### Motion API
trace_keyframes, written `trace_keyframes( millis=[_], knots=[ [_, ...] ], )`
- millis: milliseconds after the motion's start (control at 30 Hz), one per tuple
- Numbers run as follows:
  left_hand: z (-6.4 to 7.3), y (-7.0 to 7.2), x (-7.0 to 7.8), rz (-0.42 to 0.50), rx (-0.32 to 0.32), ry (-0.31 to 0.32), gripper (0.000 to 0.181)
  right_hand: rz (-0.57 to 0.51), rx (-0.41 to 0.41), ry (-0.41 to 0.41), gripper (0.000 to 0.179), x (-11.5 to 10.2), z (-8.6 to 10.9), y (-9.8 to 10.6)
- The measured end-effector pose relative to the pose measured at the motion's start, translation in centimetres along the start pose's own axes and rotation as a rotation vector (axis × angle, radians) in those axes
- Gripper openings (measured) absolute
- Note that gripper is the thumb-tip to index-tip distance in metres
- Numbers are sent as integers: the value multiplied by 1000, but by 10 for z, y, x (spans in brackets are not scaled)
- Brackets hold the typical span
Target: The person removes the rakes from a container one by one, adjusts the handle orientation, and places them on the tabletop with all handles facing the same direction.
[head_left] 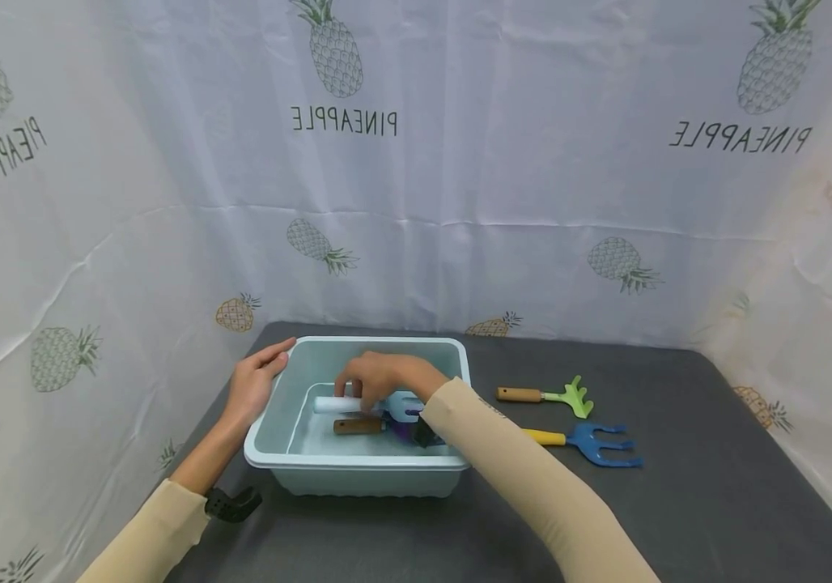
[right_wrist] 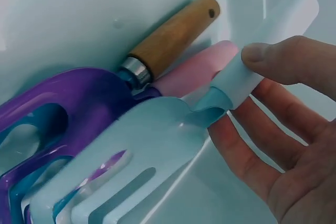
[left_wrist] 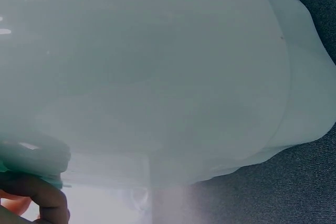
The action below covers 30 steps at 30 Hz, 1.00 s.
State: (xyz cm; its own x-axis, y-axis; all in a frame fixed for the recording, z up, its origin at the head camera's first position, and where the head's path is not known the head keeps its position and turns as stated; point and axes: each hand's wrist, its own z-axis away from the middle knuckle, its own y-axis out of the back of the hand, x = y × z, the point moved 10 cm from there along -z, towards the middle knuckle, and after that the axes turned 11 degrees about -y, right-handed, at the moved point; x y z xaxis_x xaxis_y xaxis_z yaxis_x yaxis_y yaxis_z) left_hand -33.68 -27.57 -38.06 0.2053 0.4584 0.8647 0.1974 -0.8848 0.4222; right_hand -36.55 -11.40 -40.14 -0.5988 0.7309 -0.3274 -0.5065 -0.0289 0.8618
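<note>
A pale blue-green plastic basin [head_left: 358,463] stands on the dark table. My left hand [head_left: 250,393] grips its left rim; in the left wrist view, curled fingers [left_wrist: 44,198] show beside the basin's wall. Inside the basin, my right hand [head_left: 375,376] pinches the white handle of a light-blue garden hand fork [right_wrist: 157,129], thumb on top and fingers beneath. Under that fork lie a purple hand fork [right_wrist: 97,95] with a pink handle [right_wrist: 199,69] and a tool with a wooden handle [right_wrist: 173,38], its head mostly hidden.
Right of the basin lie a small green hand rake [head_left: 575,397] with a wooden handle and a blue hand fork [head_left: 594,445] with a yellow handle, partly behind the right sleeve [head_left: 525,478]. A pineapple-print curtain [head_left: 416,178] hangs behind the table.
</note>
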Motion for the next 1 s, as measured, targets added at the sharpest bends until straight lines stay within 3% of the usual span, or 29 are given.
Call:
trace_keyframes(
  millis=[367, 733, 1000],
  knots=[
    [-1, -1, -2, 6, -2, 9, 44, -4, 51, 92, 43, -9, 4, 11],
    [-3, -2, -2, 9, 9, -13, 43, 40, 79, 172, 53, -27, 17, 25],
    [-3, -1, -4, 23, 11, -8, 43, 49, 94, 164, 58, -39, 34, 41]
  ],
)
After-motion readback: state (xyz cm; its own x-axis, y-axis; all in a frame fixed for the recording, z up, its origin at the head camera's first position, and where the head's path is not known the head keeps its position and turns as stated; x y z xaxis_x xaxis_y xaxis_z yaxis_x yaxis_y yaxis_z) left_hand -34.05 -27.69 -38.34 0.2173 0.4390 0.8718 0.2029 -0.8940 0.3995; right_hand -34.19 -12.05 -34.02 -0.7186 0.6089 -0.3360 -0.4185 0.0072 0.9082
